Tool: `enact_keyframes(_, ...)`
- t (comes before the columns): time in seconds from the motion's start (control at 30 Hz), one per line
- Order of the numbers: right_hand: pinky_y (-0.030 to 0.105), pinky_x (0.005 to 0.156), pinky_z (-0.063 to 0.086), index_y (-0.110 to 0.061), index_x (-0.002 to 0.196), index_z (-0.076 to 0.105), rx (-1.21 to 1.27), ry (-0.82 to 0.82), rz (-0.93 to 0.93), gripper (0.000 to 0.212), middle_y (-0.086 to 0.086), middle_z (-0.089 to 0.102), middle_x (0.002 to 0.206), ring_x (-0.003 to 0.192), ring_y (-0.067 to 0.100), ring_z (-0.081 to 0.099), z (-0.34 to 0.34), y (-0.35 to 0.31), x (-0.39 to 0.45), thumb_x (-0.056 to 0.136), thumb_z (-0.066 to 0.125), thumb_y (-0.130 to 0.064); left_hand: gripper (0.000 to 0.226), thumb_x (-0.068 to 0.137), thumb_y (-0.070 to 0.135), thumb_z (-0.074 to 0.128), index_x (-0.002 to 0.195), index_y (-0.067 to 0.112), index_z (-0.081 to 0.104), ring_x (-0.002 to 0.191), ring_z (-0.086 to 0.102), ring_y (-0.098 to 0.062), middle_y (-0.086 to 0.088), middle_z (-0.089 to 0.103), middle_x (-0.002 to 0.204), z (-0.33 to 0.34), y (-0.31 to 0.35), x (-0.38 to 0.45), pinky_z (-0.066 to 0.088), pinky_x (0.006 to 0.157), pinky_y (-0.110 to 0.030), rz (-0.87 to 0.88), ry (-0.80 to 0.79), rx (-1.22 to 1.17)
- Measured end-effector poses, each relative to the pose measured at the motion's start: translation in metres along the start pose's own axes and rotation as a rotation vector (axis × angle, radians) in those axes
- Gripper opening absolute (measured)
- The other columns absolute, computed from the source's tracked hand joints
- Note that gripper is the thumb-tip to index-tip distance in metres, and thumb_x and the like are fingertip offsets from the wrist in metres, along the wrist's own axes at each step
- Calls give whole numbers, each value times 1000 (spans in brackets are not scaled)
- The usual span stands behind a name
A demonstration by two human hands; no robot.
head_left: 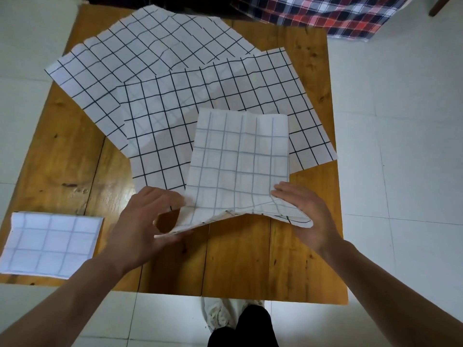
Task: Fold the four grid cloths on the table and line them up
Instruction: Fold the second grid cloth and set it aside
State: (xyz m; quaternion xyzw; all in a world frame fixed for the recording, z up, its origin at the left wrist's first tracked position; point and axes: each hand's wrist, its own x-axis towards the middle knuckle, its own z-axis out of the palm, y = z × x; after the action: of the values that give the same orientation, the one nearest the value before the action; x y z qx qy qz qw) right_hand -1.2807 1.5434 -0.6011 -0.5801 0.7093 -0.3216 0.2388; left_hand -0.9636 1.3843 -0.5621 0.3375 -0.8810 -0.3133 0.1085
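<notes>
Wooden table (62, 171) on pale tiled floor (400, 146)

Four white cloths with dark grid lines lie on the wooden surface (62, 156). The half-folded cloth (238, 161) sits near the surface's front middle, doubled over with its paler side up, its near edge lifted off the surface and sagging. It overlaps the flat cloth (200, 101) behind it, spread open at a slant toward the surface's right side. That one overlaps a second open cloth (140, 48), rumpled, reaching the surface's far left. A small folded cloth (50, 242), a neat rectangle, lies at the surface's front left corner.
</notes>
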Motion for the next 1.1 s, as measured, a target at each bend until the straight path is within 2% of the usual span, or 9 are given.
enact_keyframes(0.2, 55, 100, 45, -14, 129, 62, 18, -48, -34, 74, 3, 59, 135, 131, 24, 49, -2, 8, 0, 62, 89, -3, 32, 84, 27, 69, 115, 23, 69, 115, 53, -18, 12, 63, 126, 29, -22, 32, 49, 87, -49, 20, 36, 106)
enact_keyframes(0.37, 56, 101, 43, -30, 136, 50, 120, -54, -21, 95, -4, 57, 137, 134, 21, 47, 1, 23, 0, 58, 87, 9, 14, 86, 32, 62, 96, 23, 67, 117, 56, -19, 13, 67, 117, 32, -21, 48, 48, 90, -52, 32, 8, 35)
enact_keyframes(0.47, 59, 101, 42, -35, 136, 53, 262, -23, -10, 79, -1, 59, 134, 131, 27, 49, 2, 32, 1, 69, 84, -5, 11, 85, 38, 50, 91, 36, 60, 117, 56, -19, 15, 65, 114, 32, -25, 52, 49, 93, -47, 23, -54, 83)
enact_keyframes(0.57, 51, 96, 49, -26, 125, 64, 317, 67, 26, 44, 4, 65, 121, 118, 25, 57, -2, 29, 7, 83, 73, -35, 17, 73, 41, 64, 85, 30, 70, 108, 61, -17, 11, 69, 103, 32, -33, 55, 49, 87, -34, -19, -74, 249)
enact_keyframes(0.73, 27, 78, 56, -22, 107, 72, 69, 92, 212, 32, -10, 69, 101, 98, 5, 63, -13, 8, 24, 92, 53, -43, 30, 69, 32, 71, 95, 36, 57, 93, 56, -19, 12, 61, 97, 28, -26, 52, 49, 75, -38, -149, -64, 13)
enact_keyframes(0.83, 13, 65, 46, -24, 88, 71, 49, 108, 227, 25, -24, 64, 84, 84, -3, 61, -15, 1, 35, 93, 54, -42, 40, 66, 17, 78, 93, 35, 54, 89, 56, -20, 10, 60, 92, 30, -21, 59, 42, 69, -26, -253, -52, -1)
enact_keyframes(0.93, 19, 51, 37, -21, 68, 58, 19, 112, 284, 33, -9, 56, 63, 67, 11, 53, -14, 7, 41, 92, 54, -44, 47, 71, -2, 76, 94, 34, 55, 86, 59, -21, 8, 62, 90, 32, -18, 64, 44, 68, -27, -311, -20, -23)
enact_keyframes(1.03, 32, 51, 42, -17, 73, 59, 36, 82, 336, 29, 0, 57, 64, 62, 18, 54, -14, 9, 49, 94, 57, -38, 43, 72, -4, 77, 97, 26, 58, 88, 62, -21, 3, 66, 92, 31, -9, 64, 50, 68, -35, -354, -5, -76)
enact_keyframes(1.1, 35, 53, 46, -18, 77, 61, 22, 78, 375, 23, -1, 60, 64, 61, 17, 57, -14, 8, 54, 95, 58, -33, 34, 76, 2, 78, 97, 21, 60, 85, 63, -15, 5, 67, 90, 32, -4, 66, 49, 64, -30, -395, 16, -126)
